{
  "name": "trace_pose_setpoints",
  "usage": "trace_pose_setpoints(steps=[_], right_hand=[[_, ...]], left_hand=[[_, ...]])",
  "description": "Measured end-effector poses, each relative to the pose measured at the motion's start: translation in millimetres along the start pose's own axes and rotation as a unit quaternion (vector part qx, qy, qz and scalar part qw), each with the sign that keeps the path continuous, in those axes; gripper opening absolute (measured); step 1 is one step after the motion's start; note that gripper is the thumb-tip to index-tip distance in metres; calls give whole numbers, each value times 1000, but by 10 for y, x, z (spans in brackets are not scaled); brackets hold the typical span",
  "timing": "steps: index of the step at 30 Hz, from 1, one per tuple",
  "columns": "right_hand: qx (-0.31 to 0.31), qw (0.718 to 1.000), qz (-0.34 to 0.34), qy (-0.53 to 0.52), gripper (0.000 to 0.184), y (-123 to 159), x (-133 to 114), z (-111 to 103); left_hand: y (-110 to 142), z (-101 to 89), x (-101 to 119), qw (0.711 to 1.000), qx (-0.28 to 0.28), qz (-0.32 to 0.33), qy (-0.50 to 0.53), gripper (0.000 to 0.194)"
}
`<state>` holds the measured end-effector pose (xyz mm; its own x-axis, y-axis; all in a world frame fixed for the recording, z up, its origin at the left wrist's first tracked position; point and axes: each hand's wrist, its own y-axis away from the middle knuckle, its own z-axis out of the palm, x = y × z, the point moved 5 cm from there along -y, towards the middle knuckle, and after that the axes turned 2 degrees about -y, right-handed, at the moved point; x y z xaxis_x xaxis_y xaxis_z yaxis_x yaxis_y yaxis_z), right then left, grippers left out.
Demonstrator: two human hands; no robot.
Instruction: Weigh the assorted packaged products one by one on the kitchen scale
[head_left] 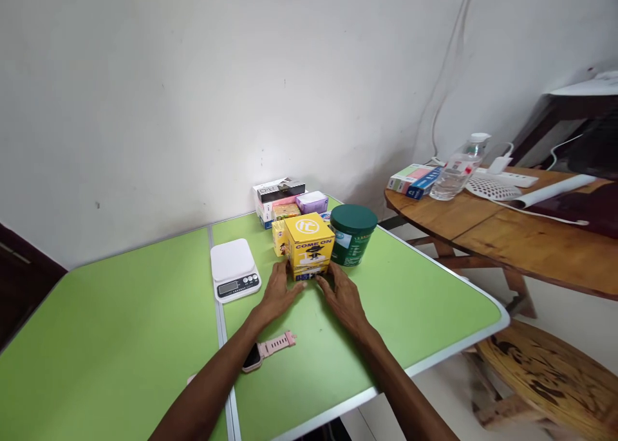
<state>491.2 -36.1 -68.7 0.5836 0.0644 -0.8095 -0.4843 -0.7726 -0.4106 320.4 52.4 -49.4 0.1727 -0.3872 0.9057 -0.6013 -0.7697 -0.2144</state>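
In the head view, your left hand (277, 294) and right hand (344, 294) flank the lower part of one large yellow box (311, 251) on the green bench (415, 299). On each hand the thumb is spread from the other fingers, in front of the box; you pinch nothing, and whether every fingertip touches cardboard can't be told. "COME ON" reads upright on the face toward you, above a dark cartoon figure; the top carries a white round logo. The box stands upright, its long axis apparently vertical.

Just beyond your left fingers sits one smaller yellow box (279, 238); left of them, one white scale (234, 261). Nearer you than those fingers lies one watch (275, 346) with a pink strap. Beyond your right fingers stands one green tub (353, 219), its label too small to read. Farther past both hands are one purple pack (313, 203) and one black-topped box (282, 190), its large lettering only partly legible.
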Motion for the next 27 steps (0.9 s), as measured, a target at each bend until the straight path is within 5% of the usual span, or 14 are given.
trace_pose_setpoints(steps=[4, 7, 9, 12, 15, 19, 23, 27], right_hand=[[-16, 999, -23, -32, 59, -41, -79, 45], [6, 998, -1, -55, 56, -4, -93, -120], [87, 992, 53, -70, 48, 14, -29, -359], [233, 962, 127, -70, 53, -39, 154, -733], [280, 943, 151, -98, 69, -288, 381, -870], [240, 933, 155, -221, 92, -720, 608, -732], [202, 929, 163, -263, 102, -940, 647, -573], [179, 945, 131, -238, 103, -930, 609, -574]], left_hand=[[-17, -118, 60, 998, 31, -5, -55, 63], [117, -231, 199, 989, 81, -8, -123, 44], [227, -214, 310, 984, 76, -27, -161, 26], [327, 104, 471, 990, -44, -37, -132, 22], [261, 572, 623, 990, -127, 5, -56, 49], [-160, 1007, 646, 996, -87, -13, -13, 97], [-606, 1173, 615, 998, -42, -48, -4, 119], [-795, 1173, 600, 998, -9, -56, 11, 125]])
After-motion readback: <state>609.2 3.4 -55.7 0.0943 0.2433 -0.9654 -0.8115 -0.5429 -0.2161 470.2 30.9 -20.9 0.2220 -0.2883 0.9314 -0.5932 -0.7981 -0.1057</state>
